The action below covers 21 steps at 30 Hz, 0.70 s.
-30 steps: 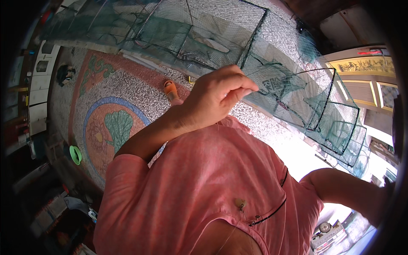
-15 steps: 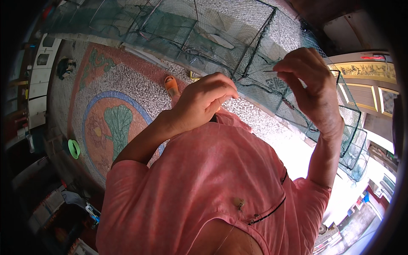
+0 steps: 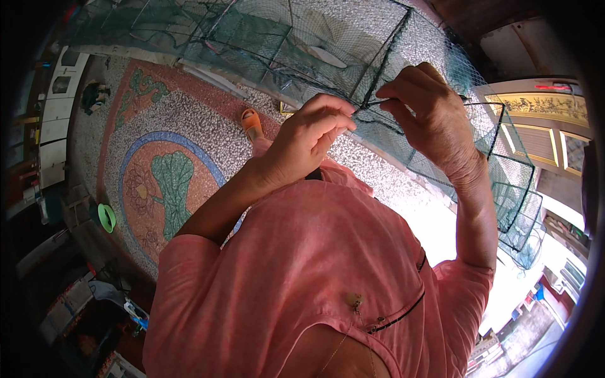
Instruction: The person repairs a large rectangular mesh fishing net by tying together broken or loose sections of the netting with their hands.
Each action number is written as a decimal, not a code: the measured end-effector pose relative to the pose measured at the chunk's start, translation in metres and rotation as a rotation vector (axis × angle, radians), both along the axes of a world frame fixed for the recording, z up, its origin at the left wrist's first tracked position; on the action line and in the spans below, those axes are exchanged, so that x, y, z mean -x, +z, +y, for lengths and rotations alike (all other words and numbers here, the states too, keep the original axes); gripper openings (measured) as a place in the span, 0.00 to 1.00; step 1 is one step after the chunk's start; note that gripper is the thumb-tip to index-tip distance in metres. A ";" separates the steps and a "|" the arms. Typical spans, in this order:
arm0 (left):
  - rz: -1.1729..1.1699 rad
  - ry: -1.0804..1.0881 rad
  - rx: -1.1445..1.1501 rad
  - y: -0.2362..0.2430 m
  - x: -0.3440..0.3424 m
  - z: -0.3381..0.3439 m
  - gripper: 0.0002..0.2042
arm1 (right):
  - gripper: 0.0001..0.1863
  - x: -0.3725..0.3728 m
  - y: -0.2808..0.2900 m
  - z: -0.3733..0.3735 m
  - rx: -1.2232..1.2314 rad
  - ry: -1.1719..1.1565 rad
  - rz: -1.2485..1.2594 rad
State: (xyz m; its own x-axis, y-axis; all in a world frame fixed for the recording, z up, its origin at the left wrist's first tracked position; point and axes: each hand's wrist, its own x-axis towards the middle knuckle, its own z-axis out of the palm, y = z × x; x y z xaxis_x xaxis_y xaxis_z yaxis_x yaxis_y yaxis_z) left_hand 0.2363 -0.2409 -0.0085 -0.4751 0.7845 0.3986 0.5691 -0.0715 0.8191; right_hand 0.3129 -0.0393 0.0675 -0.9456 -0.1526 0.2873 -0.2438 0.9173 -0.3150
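A long green mesh net trap (image 3: 246, 41) with dark square frames stretches across the upper part of the view. My left hand (image 3: 305, 135) is closed, with thumb and fingertips pinched together close to a dark frame joint. What it pinches, if anything, is hidden. To its right, my right hand (image 3: 432, 116) is closed in a pinch on a thin, needle-like tool (image 3: 373, 102), whose tip points left toward the left hand. Both hands are held in front of my chest, a short gap between their fingertips, with the net behind them.
The pebbled floor has a round inlaid leaf pattern (image 3: 173, 183). An orange slipper (image 3: 251, 120) is on my foot. A green basin (image 3: 107, 217) lies at left near dark furniture, with white cabinets (image 3: 55, 126) beyond. Gold-trimmed panelling (image 3: 535, 107) stands at right.
My right hand has moved left, bringing the needle-like tool close to the left hand's fingertips. The left hand has shifted slightly, fingers still pinched.
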 end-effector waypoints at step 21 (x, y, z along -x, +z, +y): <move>-0.591 0.038 -0.264 -0.044 -0.027 0.005 0.05 | 0.08 0.009 -0.034 -0.035 -0.148 0.042 0.266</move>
State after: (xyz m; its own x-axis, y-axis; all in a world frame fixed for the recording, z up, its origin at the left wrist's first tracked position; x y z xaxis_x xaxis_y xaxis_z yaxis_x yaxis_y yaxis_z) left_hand 0.2636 -0.2363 -0.0527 -0.6990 0.6742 0.2386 0.0339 -0.3020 0.9527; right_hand 0.3034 -0.0746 0.0334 -0.8320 -0.2486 0.4960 -0.3384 0.9358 -0.0986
